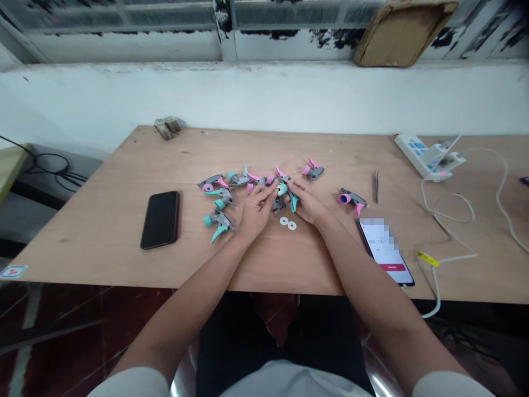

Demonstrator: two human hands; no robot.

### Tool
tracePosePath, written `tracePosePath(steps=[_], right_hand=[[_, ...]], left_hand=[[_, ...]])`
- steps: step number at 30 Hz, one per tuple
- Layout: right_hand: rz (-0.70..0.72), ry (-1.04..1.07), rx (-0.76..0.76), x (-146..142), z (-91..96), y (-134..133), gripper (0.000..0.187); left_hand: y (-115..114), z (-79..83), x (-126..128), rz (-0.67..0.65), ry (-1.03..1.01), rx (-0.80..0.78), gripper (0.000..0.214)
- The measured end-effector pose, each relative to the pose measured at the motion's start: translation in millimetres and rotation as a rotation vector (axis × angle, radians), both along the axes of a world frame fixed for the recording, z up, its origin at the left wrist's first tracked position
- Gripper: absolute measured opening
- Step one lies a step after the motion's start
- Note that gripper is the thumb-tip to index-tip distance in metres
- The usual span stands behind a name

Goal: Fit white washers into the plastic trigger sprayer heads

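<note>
My right hand [306,201] grips a grey trigger spray head with a teal trigger and teal collar [282,189], its collar opening turned toward me. A pale round part shows inside that opening. At the collar's left edge are the closed fingertips of my left hand [257,208]; whether they pinch a small part there is hidden. Two white ring washers [288,223] lie on the table just below my hands. Several more grey spray heads with teal or pink parts lie to the left, among them a teal one [219,221]. Behind my fingers, others are partly covered.
Two pink-and-grey spray heads lie to the right, one further back [314,170] and one nearer [352,200]. Tweezers [376,186], a phone showing a timer [385,251] and a power strip [425,157] with white cables are beyond. A black phone [160,219] lies left.
</note>
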State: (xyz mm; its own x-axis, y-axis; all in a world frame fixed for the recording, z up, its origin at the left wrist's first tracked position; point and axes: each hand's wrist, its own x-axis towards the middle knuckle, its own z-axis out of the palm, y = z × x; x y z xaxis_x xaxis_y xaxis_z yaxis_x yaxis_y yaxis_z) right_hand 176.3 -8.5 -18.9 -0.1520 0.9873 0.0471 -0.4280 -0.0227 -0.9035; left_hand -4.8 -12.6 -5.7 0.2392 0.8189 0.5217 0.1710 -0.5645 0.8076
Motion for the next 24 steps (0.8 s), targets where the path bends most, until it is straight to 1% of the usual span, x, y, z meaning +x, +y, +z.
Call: tracePosePath(steps=[3, 6, 9, 13, 16, 20, 24], right_hand=[[0.0, -0.003, -0.008, 0.6, -0.2, 0.4, 0.041], [0.01, -0.009, -0.024, 1.5, -1.1, 1.3, 0.042], [0.012, -0.011, -0.032, 2.4, -3.2, 2.9, 0.042], [0.008, 0.008, -0.031, 2.7, -4.5, 2.9, 0.041], [-0.001, -0.025, -0.032, 2.0, -2.9, 0.7, 0.042], [-0.004, -0.076, -0.017, 1.4, -0.7, -1.3, 0.047], [0.028, -0.117, -0.003, 2.0, -0.2, -2.2, 0.049]], left_hand=[[0.5, -2.4, -0.5, 0.061, -0.013, -0.024, 0.033], [3.3, -6.5, -0.6, 0.127, -0.08, -0.053, 0.026], [4.8, -7.9, -0.7, 0.123, -0.074, -0.056, 0.019], [4.6, -6.4, -0.6, 0.101, -0.042, -0.098, 0.019], [5.0, -5.9, -1.1, 0.103, -0.02, -0.134, 0.019], [6.1, -6.5, -2.6, 0.129, -0.01, -0.12, 0.016], [6.5, -7.8, -5.1, 0.145, 0.051, -0.104, 0.016]])
